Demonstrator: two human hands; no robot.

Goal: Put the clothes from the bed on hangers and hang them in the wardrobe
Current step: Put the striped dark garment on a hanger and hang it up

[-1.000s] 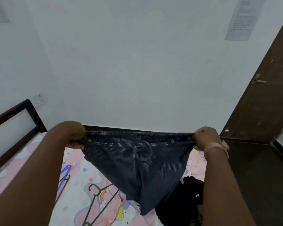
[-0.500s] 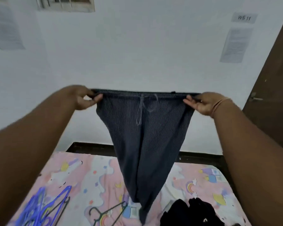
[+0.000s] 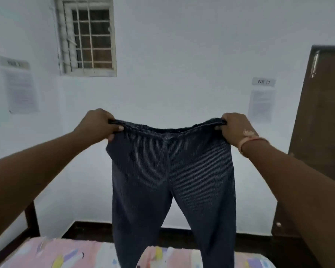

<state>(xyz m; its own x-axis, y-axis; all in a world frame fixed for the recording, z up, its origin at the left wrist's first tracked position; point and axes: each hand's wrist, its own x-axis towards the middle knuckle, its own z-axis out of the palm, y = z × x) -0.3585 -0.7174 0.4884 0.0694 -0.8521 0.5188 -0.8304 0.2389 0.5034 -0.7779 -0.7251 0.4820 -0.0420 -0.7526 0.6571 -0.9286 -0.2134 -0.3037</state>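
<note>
Left hand (image 3: pixel 99 123), right hand (image 3: pixel 235 128) pinching waistband, striped trousers (image 3: pixel 172 180) dangling over bed (image 3: pixel 70 254) foot edge; you need hanger next, probably.

Dim, soft, bluish light all over.
No strong shadows or glare on the white wall (image 3: pixel 182 55). Bent and stretched near the edges, as with the leaning door (image 3: pixel 321 113). Blurry on the wall papers (image 3: pixel 20 91) and the bed sheet (image 3: pixel 66 254).

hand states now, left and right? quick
Left hand: closed, gripping the left end of the waistband of the striped trousers.
Right hand: closed, gripping the right end of the same waistband.
</note>
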